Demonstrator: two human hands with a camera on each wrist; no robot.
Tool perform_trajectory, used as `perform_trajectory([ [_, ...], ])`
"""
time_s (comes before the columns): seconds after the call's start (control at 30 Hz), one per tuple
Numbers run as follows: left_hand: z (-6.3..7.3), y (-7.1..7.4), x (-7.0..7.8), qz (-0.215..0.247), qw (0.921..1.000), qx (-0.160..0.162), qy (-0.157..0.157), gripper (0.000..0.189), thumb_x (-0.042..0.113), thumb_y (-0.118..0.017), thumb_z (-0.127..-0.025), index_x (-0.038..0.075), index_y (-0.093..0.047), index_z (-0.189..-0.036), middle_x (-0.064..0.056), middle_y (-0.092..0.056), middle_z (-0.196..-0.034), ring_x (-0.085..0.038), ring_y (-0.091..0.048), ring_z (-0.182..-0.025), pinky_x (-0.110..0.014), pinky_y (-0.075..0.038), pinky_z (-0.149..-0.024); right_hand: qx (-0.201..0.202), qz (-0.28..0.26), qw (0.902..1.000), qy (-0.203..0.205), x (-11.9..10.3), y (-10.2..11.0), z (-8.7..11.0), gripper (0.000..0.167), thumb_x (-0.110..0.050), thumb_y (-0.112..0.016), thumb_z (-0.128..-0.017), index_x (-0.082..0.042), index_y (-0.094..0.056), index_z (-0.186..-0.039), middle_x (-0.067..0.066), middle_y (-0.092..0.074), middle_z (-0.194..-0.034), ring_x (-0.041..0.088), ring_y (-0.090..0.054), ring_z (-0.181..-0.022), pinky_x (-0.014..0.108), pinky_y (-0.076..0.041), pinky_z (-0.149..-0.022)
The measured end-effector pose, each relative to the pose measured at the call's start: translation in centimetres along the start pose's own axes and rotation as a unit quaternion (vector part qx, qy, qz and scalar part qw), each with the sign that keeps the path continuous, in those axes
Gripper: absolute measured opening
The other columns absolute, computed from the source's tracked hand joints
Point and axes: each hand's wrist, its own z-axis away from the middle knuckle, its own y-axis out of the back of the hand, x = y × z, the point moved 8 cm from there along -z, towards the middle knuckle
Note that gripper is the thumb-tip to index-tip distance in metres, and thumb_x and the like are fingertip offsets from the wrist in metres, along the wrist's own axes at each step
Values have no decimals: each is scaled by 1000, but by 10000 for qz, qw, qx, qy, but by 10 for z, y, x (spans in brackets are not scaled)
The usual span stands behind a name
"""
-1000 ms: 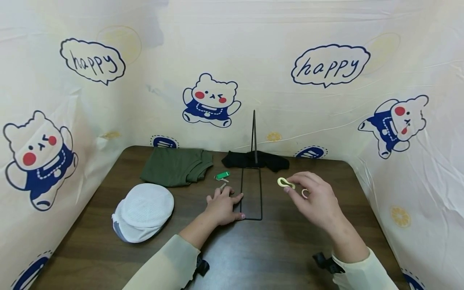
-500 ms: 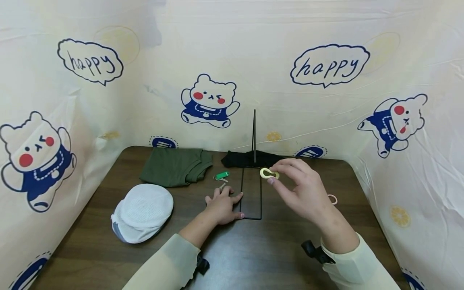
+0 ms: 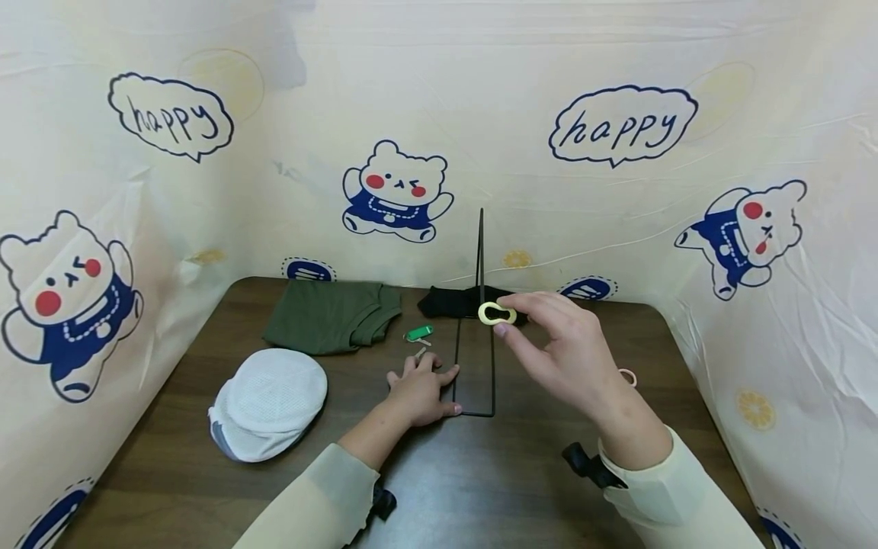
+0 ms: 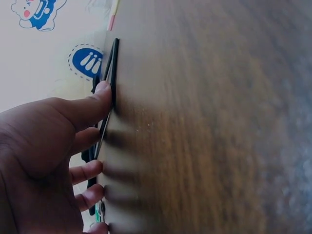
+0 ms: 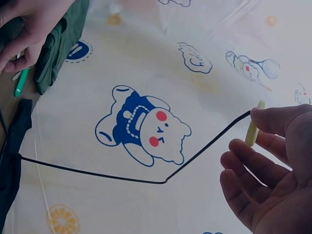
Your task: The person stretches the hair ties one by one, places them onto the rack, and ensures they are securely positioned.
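My right hand (image 3: 565, 351) pinches a pale yellow ring (image 3: 497, 313), narrowed at its middle, between thumb and fingers. The ring is raised in front of the upright of a black wire stand (image 3: 481, 252). In the right wrist view the end of the wire (image 5: 229, 127) lies beside the thumb and ring (image 5: 252, 131); contact cannot be told. Spread on the table, my left hand (image 3: 420, 393) has its thumb and forefinger at the left side of the stand's rectangular base (image 3: 493, 374). In the left wrist view the thumb (image 4: 92, 105) presses on the wire.
A pink ring (image 3: 629, 377) lies to the right, partly behind the right wrist. Keys with a green tag (image 3: 419, 333) lie beyond my left fingers. Folded green cloth (image 3: 322, 313), a white cap (image 3: 274, 396) and black cloth (image 3: 446, 302) lie on the wooden table (image 3: 171, 488).
My right hand has carried the yellow ring left and upward in view, to the stand's upright. The pink ring behind it shows more clearly. My left hand has kept its place.
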Motion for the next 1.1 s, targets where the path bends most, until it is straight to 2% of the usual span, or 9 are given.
perform_trajectory([
  [0.4, 1, 2, 2, -22, 10000, -35, 13, 79, 65, -73, -88, 42, -43, -158, -4, -38, -154, -37, -36, -133, -61, -34, -91, 284, 185, 9993, 183, 11, -8, -10, 27, -18, -82, -90, -7, -79, -115, 5, -77, -110, 24, -71, -105, 43, -56, -88],
  [0.57, 2, 4, 3, -23, 10000, -18, 45, 79, 64, -73, -88, 42, -43, -158, -4, -39, -153, -37, -37, -132, -61, -34, -91, 366, 256, 9990, 73, 20, -11, -13, 27, -16, -82, -90, -8, -79, -116, 6, -77, -111, 24, -71, -103, 44, -56, -85],
  [0.73, 3, 4, 2, -25, 10000, -11, 56, 79, 64, -73, -88, 42, -42, -158, -4, -39, -153, -37, -36, -132, -62, -34, -91, 336, 286, 9990, -58, 30, -17, -19, 27, -16, -82, -91, -10, -79, -118, 3, -77, -111, 18, -68, -88, 39, -55, -73],
  [1.1, 2, 2, 2, -64, 10000, -36, 45, 80, 65, -72, -88, 43, -41, -158, -4, -39, -153, -37, -36, -131, -61, -34, -89, 352, 318, 9981, -390, 56, -29, -38, 27, -14, -81, -92, -9, -79, -118, 6, -77, -106, 17, -71, -80, 34, -59, -67],
])
